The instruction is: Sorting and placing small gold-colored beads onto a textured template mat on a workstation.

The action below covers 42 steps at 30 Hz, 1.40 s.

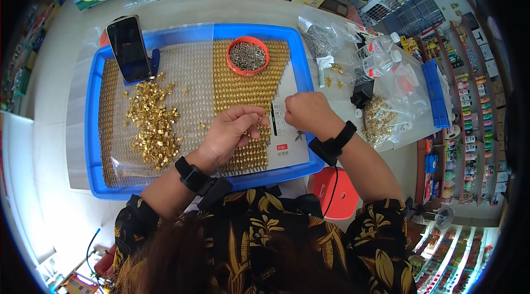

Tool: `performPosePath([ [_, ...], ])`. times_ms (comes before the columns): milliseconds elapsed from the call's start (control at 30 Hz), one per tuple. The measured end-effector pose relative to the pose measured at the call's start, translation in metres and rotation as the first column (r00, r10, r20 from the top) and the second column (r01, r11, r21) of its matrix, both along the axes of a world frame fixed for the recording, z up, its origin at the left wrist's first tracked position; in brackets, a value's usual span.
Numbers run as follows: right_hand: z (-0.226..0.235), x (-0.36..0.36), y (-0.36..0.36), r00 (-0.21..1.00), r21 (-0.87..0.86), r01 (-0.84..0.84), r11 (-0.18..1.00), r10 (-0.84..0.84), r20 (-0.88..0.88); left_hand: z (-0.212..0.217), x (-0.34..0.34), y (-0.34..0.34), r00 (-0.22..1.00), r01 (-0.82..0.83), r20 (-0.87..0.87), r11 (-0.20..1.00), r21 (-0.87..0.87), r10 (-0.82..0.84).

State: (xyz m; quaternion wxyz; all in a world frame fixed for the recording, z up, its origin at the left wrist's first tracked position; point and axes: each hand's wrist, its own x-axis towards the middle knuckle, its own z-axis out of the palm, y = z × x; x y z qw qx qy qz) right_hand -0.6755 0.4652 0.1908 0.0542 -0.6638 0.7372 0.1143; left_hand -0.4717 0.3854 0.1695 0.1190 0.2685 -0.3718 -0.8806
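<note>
My left hand [221, 135] is over the tray's right half, thumb and fingers closed on what looks like a small gold metal piece. Just right of it, my right hand [310, 112] is curled with its fingers pressed together; whatever they hold is hidden. Beneath the hands, close rows of gold pieces [240, 81] stand on a printed white board [295, 148]. A loose heap of gold metal pieces [152, 128] lies on clear plastic sheeting at the left. The orange-red bowl [266, 68] beyond my hands holds small silver metal pins or screws [247, 55].
A blue tray [193, 28] surrounds the work, with a phone [128, 48] propped at its far left. Right of it are bags of metal parts [381, 120], plastic bottles [381, 62] and a blue crate [437, 95]. Boxes line the back; a red stool [338, 194] stands below.
</note>
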Motion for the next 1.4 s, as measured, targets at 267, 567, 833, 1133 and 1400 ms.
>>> performPosePath([
  [267, -0.001, 0.002, 0.003, 1.000, 0.003, 0.014, 1.000, -0.014, 0.016, 0.000, -0.001, 0.000, 0.999, -0.033, -0.037, 0.999, 0.004, 0.033],
  [567, 0.010, 0.002, 0.006, 0.988, -0.072, -0.005, 0.997, 0.016, 0.153, -0.004, 0.000, -0.001, 0.999, -0.043, -0.025, 0.999, 0.021, 0.044],
  [833, 0.018, 0.028, 0.021, 0.453, -0.090, 0.393, 0.915, -0.107, 0.885, -0.009, -0.001, 0.000, 1.000, 0.003, 0.018, 1.000, 0.021, -0.004],
  [1133, 0.011, 0.052, 0.021, 0.289, -0.044, 0.472, 0.880, -0.108, 0.951, -0.006, 0.000, 0.001, 0.999, 0.031, 0.021, 0.999, 0.027, -0.032],
  [1400, -0.001, 0.054, 0.026, 0.226, -0.067, 0.526, 0.848, -0.064, 0.972, -0.003, 0.000, 0.000, 0.999, 0.015, 0.031, 0.999, 0.042, -0.017],
])
